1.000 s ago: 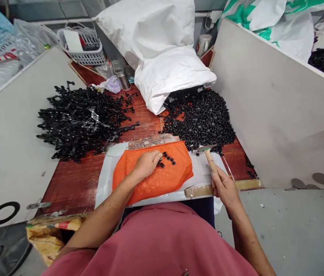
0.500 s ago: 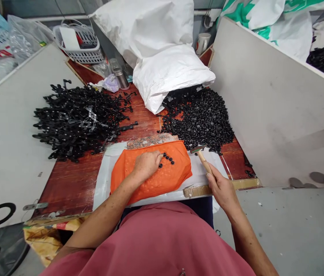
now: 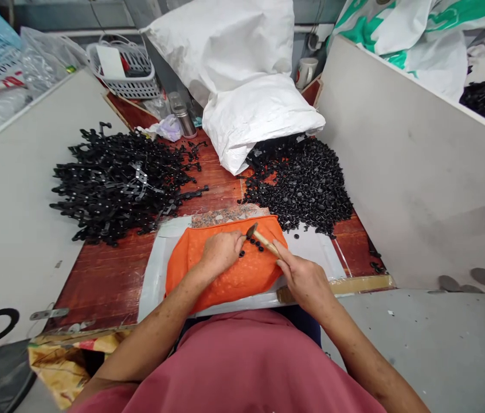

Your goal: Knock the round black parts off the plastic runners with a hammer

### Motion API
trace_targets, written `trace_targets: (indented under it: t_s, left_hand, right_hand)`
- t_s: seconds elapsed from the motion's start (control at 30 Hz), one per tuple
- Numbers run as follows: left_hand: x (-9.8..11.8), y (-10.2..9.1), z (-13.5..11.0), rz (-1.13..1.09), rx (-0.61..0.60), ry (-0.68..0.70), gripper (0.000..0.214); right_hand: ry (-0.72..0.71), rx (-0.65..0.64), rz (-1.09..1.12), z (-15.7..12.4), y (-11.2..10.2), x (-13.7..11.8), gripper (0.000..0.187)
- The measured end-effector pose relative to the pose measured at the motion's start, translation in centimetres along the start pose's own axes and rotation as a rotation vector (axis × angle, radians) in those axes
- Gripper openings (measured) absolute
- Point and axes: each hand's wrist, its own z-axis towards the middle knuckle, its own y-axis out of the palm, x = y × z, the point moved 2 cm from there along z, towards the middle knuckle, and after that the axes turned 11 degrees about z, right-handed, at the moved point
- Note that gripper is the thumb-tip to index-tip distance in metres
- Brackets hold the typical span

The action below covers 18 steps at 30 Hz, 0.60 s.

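Note:
My right hand (image 3: 305, 281) is closed round the wooden handle of a small hammer (image 3: 260, 239), whose head hangs just above a short row of small black round parts (image 3: 254, 245) on an orange cloth (image 3: 234, 275). My left hand (image 3: 221, 251) rests on the cloth with its fingertips pinched at the left end of that row. The cloth lies on a white sheet (image 3: 311, 246) at the near edge of a red wooden table (image 3: 109, 275).
A heap of black strip-shaped parts (image 3: 117, 183) lies at the left, a heap of black round caps (image 3: 302, 183) at the right below white sacks (image 3: 259, 109). Grey boards (image 3: 418, 166) wall both sides. A basket (image 3: 124, 69), a metal flask (image 3: 183, 117) and a mug (image 3: 306, 71) stand behind.
My right hand has swung the hammer from the right side of the white sheet leftward over the orange cloth, bringing its head down by the row of parts. My left hand has stayed put.

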Motion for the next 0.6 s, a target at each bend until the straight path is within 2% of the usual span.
trace_targets:
  t_s: [0.17,0.3,0.43,0.6]
  left_hand:
    - [0.0,0.4,0.0,-0.029,0.01,0.006,0.042]
    - [0.0,0.6,0.1,-0.046,0.006,-0.002,0.042]
    - [-0.1,0.7,0.2,-0.057,-0.002,0.008,0.041]
    - [-0.3,0.9,0.3,-0.076,-0.025,-0.007,0.039]
  right_hand:
    - [0.003,0.028,-0.006,0.3,0.1,0.2,0.052]
    - [-0.002,-0.047,-0.033,1.0,-0.3,0.2,0.053]
    - [-0.017,0.035,0.051,1.5,-1.1,0.1,0.055]
    - [-0.011,-0.074,-0.074,1.4,-0.5,0.2,0.055]
